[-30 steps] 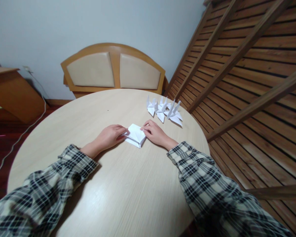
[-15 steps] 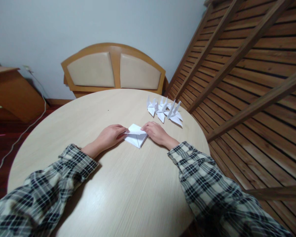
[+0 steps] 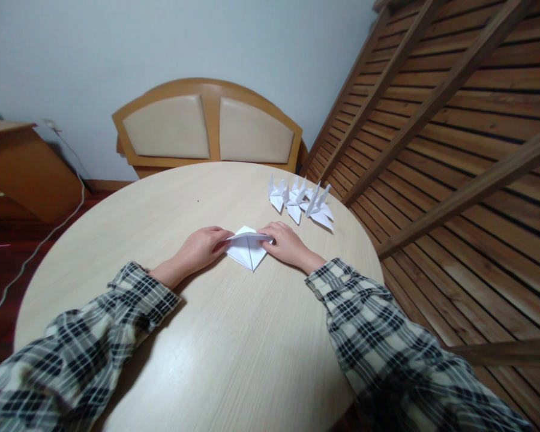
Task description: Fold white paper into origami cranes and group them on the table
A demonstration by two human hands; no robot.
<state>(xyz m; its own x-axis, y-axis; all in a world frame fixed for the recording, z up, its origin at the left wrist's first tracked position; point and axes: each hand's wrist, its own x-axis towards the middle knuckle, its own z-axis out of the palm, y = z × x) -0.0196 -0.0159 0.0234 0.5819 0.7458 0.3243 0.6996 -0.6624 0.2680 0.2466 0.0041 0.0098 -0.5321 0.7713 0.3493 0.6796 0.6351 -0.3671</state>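
A folded sheet of white paper lies on the round table between my hands, one corner pointing toward me and a flap partly raised across its middle. My left hand grips its left corner, with the thumb and fingers pressed together there. At the right corner, my right hand pinches the paper between thumb and curled fingers. Several white paper cranes stand beyond my right hand, grouped close together near the far right of the tabletop.
The pale round table fills the foreground. Behind it stands a padded wooden headboard against the wall. A slatted wooden panel leans along the right side. On the left are a wooden desk and a white cable.
The paper's middle flap has lifted and curves slightly now. My right fingers have shifted a little at the right corner; the left hand stays almost in place.
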